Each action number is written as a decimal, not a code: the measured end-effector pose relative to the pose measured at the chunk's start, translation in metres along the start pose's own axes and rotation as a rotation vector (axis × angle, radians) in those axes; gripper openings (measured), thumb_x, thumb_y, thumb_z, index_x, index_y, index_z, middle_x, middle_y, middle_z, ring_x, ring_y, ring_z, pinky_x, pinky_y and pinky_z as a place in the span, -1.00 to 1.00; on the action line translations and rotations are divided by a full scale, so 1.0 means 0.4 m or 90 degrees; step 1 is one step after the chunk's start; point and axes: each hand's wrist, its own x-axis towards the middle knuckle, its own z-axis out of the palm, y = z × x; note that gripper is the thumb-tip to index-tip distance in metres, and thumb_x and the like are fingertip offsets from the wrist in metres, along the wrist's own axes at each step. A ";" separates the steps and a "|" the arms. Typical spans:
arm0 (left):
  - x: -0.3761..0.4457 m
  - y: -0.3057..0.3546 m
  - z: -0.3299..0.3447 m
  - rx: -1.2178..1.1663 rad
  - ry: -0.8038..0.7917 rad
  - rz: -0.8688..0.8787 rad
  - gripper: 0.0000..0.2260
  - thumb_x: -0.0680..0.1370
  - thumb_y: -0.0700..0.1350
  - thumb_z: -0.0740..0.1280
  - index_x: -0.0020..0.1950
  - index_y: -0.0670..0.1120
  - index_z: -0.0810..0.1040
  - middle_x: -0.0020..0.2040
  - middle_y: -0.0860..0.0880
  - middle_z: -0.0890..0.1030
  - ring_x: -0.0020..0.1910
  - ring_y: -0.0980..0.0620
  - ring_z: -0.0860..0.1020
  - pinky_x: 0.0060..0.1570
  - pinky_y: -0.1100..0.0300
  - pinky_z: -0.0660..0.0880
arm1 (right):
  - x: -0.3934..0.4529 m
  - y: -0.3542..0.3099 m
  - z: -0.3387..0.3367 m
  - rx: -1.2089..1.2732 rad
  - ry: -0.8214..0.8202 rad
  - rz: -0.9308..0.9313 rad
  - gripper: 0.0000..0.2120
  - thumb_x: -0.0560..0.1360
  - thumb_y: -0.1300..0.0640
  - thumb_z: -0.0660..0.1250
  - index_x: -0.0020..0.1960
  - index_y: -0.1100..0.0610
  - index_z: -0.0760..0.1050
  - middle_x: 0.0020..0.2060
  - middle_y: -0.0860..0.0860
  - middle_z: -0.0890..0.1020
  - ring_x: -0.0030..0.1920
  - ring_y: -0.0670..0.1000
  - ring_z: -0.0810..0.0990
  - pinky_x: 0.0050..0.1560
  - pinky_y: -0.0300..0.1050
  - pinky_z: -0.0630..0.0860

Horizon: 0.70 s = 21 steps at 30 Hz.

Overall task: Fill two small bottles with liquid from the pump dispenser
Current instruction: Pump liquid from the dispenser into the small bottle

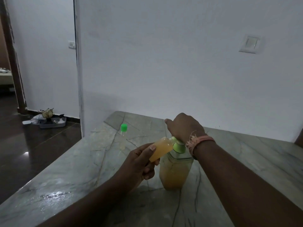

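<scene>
Two hands at work, left hand (pixel 139 163) gripping small bottle (pixel 161 149), right hand (pixel 184 126) covering pump dispenser (pixel 176 167) head, finger curl unclear.

Clear plastic bottle (pixel 161 149) in the grip; translucent plastic dispenser (pixel 175 171) beneath it, with an opaque green collar (pixel 179 147). Polished, veined stone counter (pixel 65 169), glossy where wet. Matt painted wall (pixel 164 63). Frayed thread wristband (pixel 199 141).

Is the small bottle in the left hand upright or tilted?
Tilted. The small bottle leans with its mouth up toward the pump, held by the left hand.
</scene>
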 end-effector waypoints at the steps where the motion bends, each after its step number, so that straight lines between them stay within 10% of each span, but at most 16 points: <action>1: -0.002 0.003 0.002 -0.002 -0.001 -0.001 -0.65 0.58 0.11 0.30 0.27 -0.06 0.57 -0.21 -0.13 0.53 -0.46 0.11 0.35 -0.48 0.25 0.38 | -0.002 -0.001 -0.001 -0.008 -0.003 -0.006 -0.60 0.47 -0.20 0.18 -0.35 0.08 0.44 -0.32 0.06 0.60 -0.29 0.09 0.57 -0.28 -0.12 0.42; 21: -0.007 0.014 0.008 -0.004 0.011 -0.009 -0.62 0.59 0.13 0.33 0.30 -0.06 0.55 -0.19 -0.14 0.55 -0.45 0.10 0.38 -0.47 0.24 0.41 | -0.008 -0.016 -0.018 -0.050 0.032 -0.019 -0.60 0.49 -0.22 0.18 -0.34 0.06 0.37 -0.37 0.01 0.51 -0.27 0.09 0.55 -0.25 -0.11 0.42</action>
